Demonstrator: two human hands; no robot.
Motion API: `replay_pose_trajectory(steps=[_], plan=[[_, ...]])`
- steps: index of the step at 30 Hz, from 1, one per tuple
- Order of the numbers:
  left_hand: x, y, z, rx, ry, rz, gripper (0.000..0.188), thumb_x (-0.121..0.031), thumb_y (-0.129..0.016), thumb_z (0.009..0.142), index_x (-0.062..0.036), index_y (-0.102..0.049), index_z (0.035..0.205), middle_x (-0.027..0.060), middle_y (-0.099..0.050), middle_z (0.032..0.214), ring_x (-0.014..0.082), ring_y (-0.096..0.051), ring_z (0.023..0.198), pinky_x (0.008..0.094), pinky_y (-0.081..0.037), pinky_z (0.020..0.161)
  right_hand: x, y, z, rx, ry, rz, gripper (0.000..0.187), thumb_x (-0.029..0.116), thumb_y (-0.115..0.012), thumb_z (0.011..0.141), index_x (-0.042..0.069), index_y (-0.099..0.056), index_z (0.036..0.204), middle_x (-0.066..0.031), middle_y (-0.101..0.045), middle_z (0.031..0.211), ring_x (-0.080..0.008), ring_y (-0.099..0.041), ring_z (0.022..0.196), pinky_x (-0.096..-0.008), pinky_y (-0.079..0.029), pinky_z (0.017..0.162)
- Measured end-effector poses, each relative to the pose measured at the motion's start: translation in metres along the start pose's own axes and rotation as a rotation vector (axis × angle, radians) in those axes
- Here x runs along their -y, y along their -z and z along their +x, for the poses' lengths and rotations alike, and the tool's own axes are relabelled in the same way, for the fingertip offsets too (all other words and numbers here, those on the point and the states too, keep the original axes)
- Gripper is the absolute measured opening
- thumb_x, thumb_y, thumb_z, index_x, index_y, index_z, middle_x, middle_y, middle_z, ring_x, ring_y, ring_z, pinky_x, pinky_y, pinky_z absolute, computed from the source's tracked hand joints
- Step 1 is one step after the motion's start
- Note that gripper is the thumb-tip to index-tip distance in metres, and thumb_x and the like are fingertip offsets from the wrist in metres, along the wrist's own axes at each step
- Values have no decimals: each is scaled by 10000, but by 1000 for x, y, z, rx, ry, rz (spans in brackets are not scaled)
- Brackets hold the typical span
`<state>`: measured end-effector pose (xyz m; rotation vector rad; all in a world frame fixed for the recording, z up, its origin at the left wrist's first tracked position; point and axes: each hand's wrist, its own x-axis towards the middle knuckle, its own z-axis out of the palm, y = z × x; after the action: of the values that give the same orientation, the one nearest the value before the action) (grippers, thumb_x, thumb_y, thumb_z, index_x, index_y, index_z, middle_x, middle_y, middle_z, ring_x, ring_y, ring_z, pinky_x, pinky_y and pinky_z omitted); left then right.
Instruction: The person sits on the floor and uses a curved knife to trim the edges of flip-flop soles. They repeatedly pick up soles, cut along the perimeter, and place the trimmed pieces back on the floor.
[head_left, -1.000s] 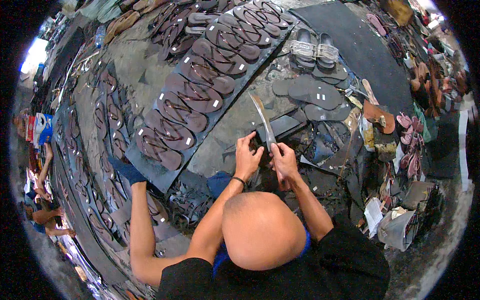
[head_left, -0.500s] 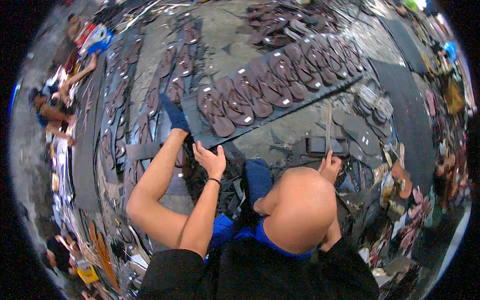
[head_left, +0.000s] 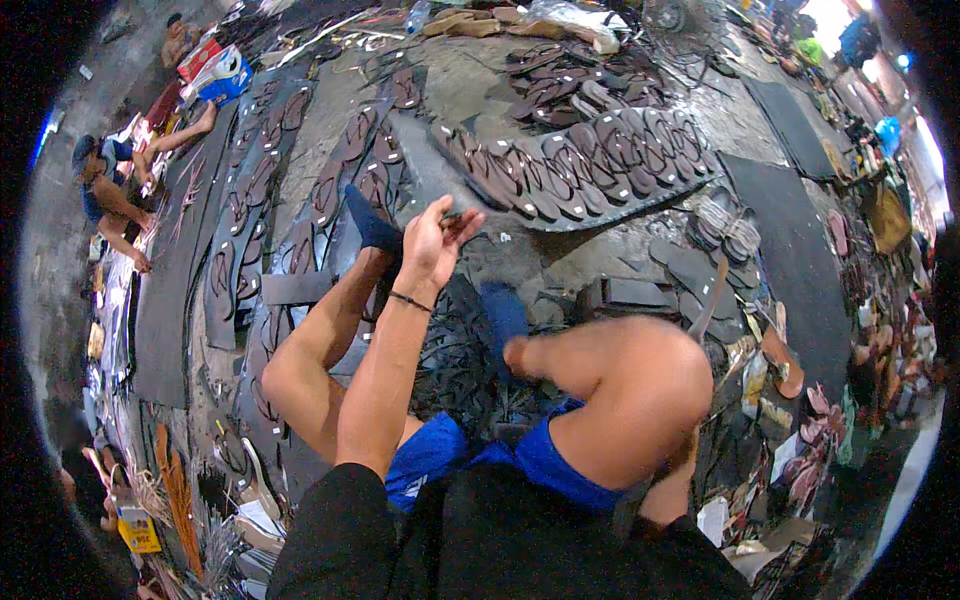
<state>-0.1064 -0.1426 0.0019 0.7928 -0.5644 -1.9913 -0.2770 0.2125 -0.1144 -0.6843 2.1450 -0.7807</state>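
My left hand (head_left: 440, 245) is raised in the middle, palm up, fingers apart and loosely curled, seemingly holding nothing. Just beyond it lies a long dark rubber sheet (head_left: 415, 150) bearing a row of brown thong sandals (head_left: 570, 175). The sheet's left end is bent and blurred by motion. My right hand is hidden behind my right knee; only part of the forearm (head_left: 675, 485) shows. A long knife blade (head_left: 712, 300) sticks up beside that knee, from where the hidden hand is.
A dark block (head_left: 635, 294) lies before my right knee, beside loose grey soles (head_left: 697, 270). More sandals on strips (head_left: 340, 160) lie left, and a sandal pile (head_left: 560, 75) at the back. Dark sheets (head_left: 785, 220) lie right. Another person (head_left: 110, 190) sits far left.
My left hand has moved up and away from the sheet's near corner. The sheet has shifted away and swung round, its left end farther off. The knife has moved right and tilted behind my knee.
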Motion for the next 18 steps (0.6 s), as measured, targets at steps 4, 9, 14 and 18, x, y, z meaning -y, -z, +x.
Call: replay_pose_trajectory(steps=[4, 9, 14, 18], plan=[[-11, -57, -40, 2, -24, -261, 106, -73, -542, 912, 11, -507, 856, 131, -596, 797, 246, -619, 780, 496, -532, 926, 41, 101, -42, -146, -140, 789, 565, 606, -421, 894, 99, -586, 1081, -21, -534, 713, -184, -541, 594, -335, -490, 524], [-1, -63, -108, 62, -55, -432, 122, -77, -529, 923, -28, -539, 812, 87, -587, 732, 199, -612, 745, 521, -463, 1012, 85, 73, -72, -114, 48, 1178, 363, 472, -472, 939, 114, -521, 908, -5, -494, 592, -127, -470, 400, -281, -416, 338], [14, 29, -131, -281, 15, -314, 119, -125, -558, 933, -20, -502, 925, 72, -550, 654, 196, -622, 673, 456, -555, 881, 132, -7, -71, 131, 185, 845, 318, 247, -505, 977, 73, -429, 1233, -48, -581, 743, -119, -563, 532, -265, -480, 430], [28, 66, -128, -369, 106, 226, 253, -266, -567, 943, -37, -525, 846, 17, -480, 596, 147, -527, 526, 287, -497, 541, 127, -48, -69, 278, 274, 230, 366, 217, -507, 963, 21, -420, 1259, -157, -613, 751, -294, -630, 623, -397, -488, 560]])
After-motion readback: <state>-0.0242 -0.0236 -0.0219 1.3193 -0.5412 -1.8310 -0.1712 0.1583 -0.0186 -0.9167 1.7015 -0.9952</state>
